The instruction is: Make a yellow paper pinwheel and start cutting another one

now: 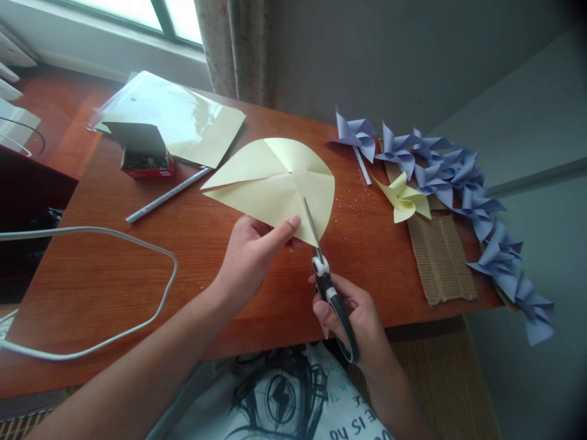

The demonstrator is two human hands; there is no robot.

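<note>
A creased sheet of pale yellow paper (275, 177), slit in from its left corner, is held above the table. My left hand (257, 250) pinches its near edge, thumb on top and fingers underneath. My right hand (353, 305) is closed round the dark handles of a pair of scissors (328, 284). One blade lies over the paper at its near right corner, pointing toward the middle; the other blade is mostly hidden below the sheet. To the right lies a yellow paper pinwheel (403, 198).
Several blue paper pinwheels (477, 195) line the right side near corrugated cardboard (443, 256). At back left are a small open red box (147, 162), a paper stack in clear plastic (178, 116) and a silvery stick (167, 195). A white cable (172, 269) loops over the left side.
</note>
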